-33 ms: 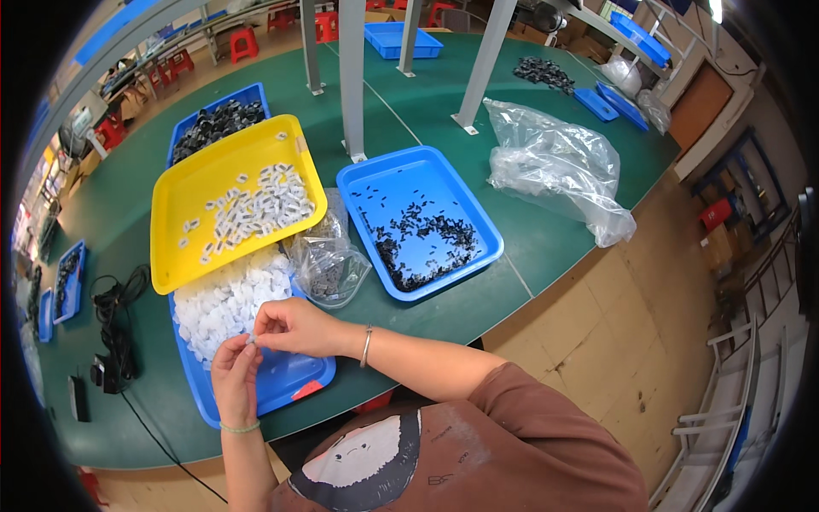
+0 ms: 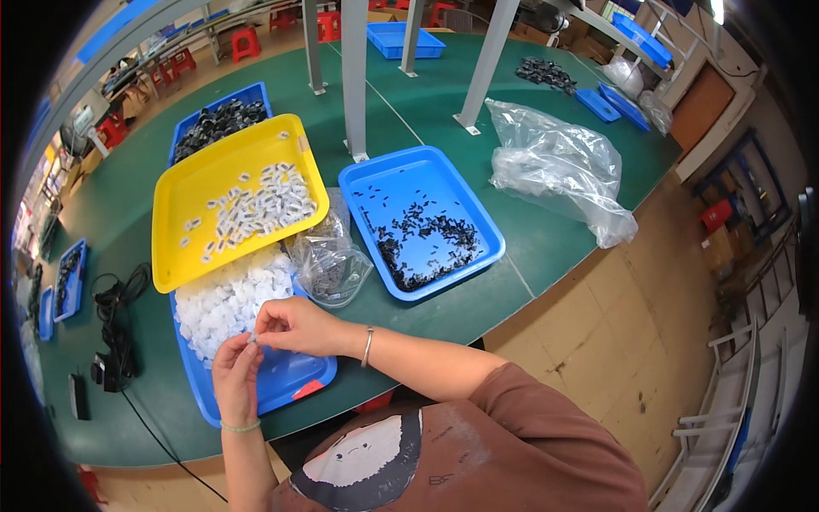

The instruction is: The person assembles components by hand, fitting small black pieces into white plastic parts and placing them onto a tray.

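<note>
Both hands meet just above the near blue tray (image 2: 290, 380), pinching one small pale piece (image 2: 252, 339) between them. The left hand (image 2: 235, 375) comes up from below with its fingertips closed on the piece, and the right hand (image 2: 290, 326) reaches across from the right, thumb and forefinger nipped on the same piece. Held over the tray like this, anything that slips would likely fall back in with the heap of white parts (image 2: 226, 299) rather than onto the green desk (image 2: 546, 247).

Supplies sit in a close arc within arm's reach, which looks deliberate: a yellow tray (image 2: 183, 183) with scattered white pieces rests partly over the near tray, a second blue tray (image 2: 367, 183) of small black bits lies to the right, and a clear bag (image 2: 328, 260) of dark parts is tucked between them. Farther right, a large crumpled plastic bag (image 2: 559, 166) lies well apart.

Compared with the other frame, taken at the same instant, nothing differs: hands, piece and trays all match.
</note>
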`<action>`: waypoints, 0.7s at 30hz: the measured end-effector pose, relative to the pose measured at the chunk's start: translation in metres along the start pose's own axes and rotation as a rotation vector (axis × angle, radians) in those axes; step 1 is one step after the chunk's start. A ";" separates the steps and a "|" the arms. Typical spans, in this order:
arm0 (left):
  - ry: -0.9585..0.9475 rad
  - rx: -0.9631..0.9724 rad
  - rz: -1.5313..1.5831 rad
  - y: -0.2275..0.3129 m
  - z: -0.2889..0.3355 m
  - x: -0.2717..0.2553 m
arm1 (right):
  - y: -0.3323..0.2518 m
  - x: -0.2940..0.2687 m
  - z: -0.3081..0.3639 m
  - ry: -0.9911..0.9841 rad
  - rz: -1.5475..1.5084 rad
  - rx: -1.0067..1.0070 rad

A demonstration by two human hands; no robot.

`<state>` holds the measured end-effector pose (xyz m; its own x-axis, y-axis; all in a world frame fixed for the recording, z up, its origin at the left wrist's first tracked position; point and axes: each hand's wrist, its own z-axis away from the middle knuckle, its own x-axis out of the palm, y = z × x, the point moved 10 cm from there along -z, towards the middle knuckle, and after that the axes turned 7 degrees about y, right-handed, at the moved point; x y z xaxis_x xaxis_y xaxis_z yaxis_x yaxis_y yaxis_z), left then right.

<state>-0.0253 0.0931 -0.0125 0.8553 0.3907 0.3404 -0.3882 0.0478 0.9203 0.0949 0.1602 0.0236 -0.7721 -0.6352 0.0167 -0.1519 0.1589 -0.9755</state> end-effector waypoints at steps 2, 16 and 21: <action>-0.022 -0.019 -0.004 0.000 0.000 0.004 | -0.001 0.001 0.000 -0.005 -0.004 0.006; -0.079 0.068 -0.037 0.003 0.001 0.010 | 0.008 -0.009 0.003 0.124 -0.002 0.164; -0.006 0.084 -0.079 0.008 0.006 0.000 | -0.055 -0.056 -0.033 0.376 0.450 -0.051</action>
<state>-0.0261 0.0881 -0.0039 0.8841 0.3835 0.2670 -0.2896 0.0013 0.9571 0.1258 0.2121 0.0840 -0.9320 -0.1868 -0.3106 0.2191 0.3925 -0.8933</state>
